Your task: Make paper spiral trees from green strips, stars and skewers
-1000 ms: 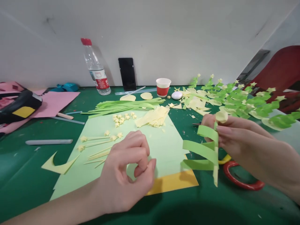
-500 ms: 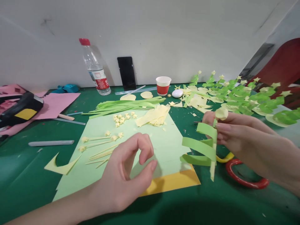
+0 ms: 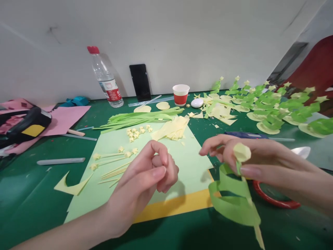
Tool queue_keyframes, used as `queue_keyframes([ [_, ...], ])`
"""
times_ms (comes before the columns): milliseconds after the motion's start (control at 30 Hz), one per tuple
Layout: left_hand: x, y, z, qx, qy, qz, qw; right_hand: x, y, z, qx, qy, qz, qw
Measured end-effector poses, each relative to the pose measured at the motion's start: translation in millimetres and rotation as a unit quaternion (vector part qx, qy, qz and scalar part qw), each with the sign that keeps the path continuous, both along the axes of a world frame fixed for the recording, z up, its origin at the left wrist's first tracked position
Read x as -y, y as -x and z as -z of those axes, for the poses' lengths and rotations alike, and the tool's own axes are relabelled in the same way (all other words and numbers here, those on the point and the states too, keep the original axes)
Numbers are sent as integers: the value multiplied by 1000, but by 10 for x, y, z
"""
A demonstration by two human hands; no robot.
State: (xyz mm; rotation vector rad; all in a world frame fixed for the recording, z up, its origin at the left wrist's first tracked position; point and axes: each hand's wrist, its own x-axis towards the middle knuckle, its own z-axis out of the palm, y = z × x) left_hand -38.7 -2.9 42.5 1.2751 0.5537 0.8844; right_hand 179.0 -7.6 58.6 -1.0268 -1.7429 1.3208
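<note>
My right hand pinches a thin stem near its top, with a pale yellow paper star above the thumb. A green paper strip curls around the stem, whose lower end points down. My left hand hovers over the pale green sheet with its fingers curled in and the thumb against them; whether anything small is inside is hidden. Beside it on the sheet lie star-topped sticks, bare sticks, small loose stars and pale yellow strips.
Green strips lie behind the sheet. A bottle, phone and paper cup stand by the wall. Finished-looking green spirals with stars fill the back right. Red-handled scissors lie under my right hand; a black tool is left.
My left hand has turned and its fingers have closed up. The right hand has tilted the stem, its lower end now toward the lower right, and the green curl has swung lower.
</note>
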Motion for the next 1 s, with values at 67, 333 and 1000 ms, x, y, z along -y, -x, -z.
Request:
queue_keyframes([
  [67,13,-3,8,7,6,7,1000,52,5,26,9,-1,-32,999],
  [333,27,-33,19,57,55,30,996,175,73,184,7,71,-132,989],
  [1000,81,2,11,51,78,66,993,65,132,132,-185,244,-194,932],
])
